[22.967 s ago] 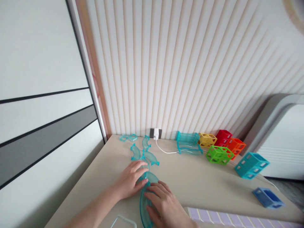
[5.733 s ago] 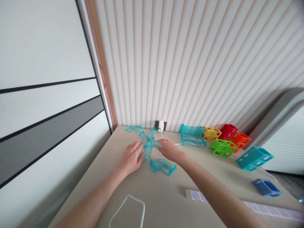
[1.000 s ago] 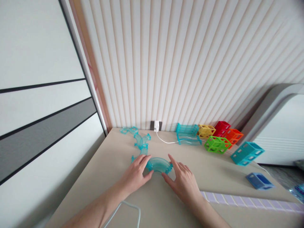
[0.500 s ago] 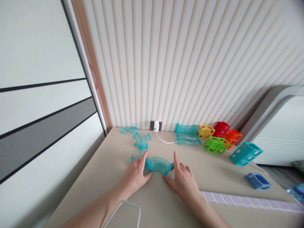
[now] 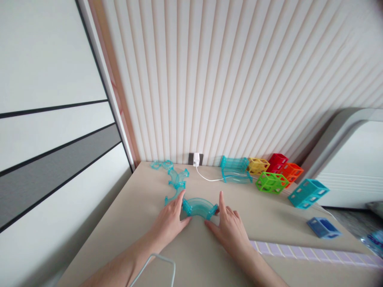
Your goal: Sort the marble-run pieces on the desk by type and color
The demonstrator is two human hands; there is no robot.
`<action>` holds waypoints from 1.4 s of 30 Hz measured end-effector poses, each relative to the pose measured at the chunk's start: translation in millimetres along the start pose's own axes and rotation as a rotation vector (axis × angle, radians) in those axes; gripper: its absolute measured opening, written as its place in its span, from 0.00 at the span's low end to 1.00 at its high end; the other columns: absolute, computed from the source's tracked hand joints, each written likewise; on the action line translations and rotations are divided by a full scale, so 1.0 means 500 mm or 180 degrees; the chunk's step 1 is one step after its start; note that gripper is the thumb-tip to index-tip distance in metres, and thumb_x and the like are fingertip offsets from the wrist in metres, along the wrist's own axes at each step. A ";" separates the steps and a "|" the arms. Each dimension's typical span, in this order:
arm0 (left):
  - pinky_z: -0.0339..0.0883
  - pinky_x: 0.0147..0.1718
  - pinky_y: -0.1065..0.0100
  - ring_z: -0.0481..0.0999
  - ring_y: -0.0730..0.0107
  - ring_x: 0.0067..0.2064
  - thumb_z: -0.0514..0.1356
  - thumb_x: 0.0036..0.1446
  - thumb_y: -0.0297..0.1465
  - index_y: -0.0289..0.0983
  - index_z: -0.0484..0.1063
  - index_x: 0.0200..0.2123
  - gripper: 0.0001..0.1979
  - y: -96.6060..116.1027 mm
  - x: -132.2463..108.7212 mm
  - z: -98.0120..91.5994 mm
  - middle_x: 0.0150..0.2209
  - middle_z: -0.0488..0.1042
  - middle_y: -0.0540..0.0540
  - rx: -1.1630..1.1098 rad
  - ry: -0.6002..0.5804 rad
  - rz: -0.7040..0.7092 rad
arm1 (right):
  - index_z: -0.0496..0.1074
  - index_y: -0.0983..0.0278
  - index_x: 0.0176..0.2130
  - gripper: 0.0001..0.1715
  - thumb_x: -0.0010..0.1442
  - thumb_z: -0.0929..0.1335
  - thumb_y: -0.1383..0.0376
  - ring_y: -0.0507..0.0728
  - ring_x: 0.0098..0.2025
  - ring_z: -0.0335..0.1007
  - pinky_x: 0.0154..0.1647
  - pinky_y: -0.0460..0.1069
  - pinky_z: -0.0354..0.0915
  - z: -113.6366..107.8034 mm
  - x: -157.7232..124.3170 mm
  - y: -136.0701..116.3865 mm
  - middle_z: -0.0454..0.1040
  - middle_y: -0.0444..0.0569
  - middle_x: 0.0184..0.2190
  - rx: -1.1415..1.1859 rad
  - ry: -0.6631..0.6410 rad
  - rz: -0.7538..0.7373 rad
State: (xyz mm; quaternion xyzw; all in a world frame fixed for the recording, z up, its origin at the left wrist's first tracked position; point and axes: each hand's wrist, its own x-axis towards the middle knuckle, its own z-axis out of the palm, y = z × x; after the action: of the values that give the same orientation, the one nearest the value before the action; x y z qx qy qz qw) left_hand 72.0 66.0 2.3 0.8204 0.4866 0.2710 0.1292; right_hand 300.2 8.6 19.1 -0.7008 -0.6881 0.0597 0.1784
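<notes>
The two hands are bracketing the curve [image 5: 200, 206], a translucent teal arch that is lying on the table [image 5: 263, 221] directly between them. The left hand [image 5: 170, 220] is framing the arch's left end, its thumb and forefinger standing apart; the right hand [image 5: 231, 227] is matching it at the other end, its forefinger pointing freely forward while the remaining fingers are curling beside the fitting. Whether either hand is actually gripping, or merely steadying, the view is not revealing: the inner contacts are being hidden by the knuckles.

The step in hand is seemingly one of squaring up the arch; a following move would be calling for even pressure at both ends, so that the layers are not sliding out of line.

In appearance, the curve is bowing away from the wearer. Its smooth channel is showing several closely set edges, suggesting nested layers, though their number is not resolving clearly. Thicker, darker fittings are flaring at each end. Similar small curves [image 5: 173, 175] are lying farther back, near the wall, with one piece partly disappearing behind the left hand.
</notes>
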 end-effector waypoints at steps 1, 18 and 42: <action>0.76 0.49 0.54 0.81 0.48 0.53 0.68 0.52 0.27 0.40 0.52 0.70 0.45 -0.001 0.000 0.001 0.53 0.79 0.37 0.0002 0.0005 -0.0011 | 0.33 0.72 0.74 0.59 0.60 0.70 0.60 0.67 0.47 0.77 0.49 0.57 0.63 -0.001 0.000 0.000 0.81 0.55 0.43 0.0007 -0.0012 -0.0003; 0.76 0.49 0.53 0.83 0.51 0.49 0.67 0.54 0.28 0.39 0.54 0.67 0.40 0.012 0.006 0.037 0.49 0.81 0.38 -0.0150 0.0398 -0.0077 | 0.52 0.69 0.71 0.47 0.60 0.71 0.59 0.68 0.52 0.75 0.52 0.57 0.63 -0.012 0.012 0.013 0.80 0.59 0.49 0.0184 -0.0058 0.0283; 0.74 0.42 0.59 0.81 0.54 0.41 0.68 0.57 0.34 0.38 0.74 0.40 0.10 0.024 0.011 0.019 0.36 0.79 0.44 0.0248 -0.0036 -0.0254 | 0.77 0.62 0.40 0.14 0.65 0.70 0.54 0.64 0.47 0.76 0.45 0.54 0.61 -0.039 0.010 0.002 0.81 0.54 0.42 -0.0259 -0.0099 0.0136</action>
State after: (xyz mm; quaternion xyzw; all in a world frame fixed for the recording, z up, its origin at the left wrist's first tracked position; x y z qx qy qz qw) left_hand 88.3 65.4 2.1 0.8063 0.5283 0.2418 0.1107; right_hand 307.9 10.4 37.7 -0.7210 -0.6775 0.0463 0.1377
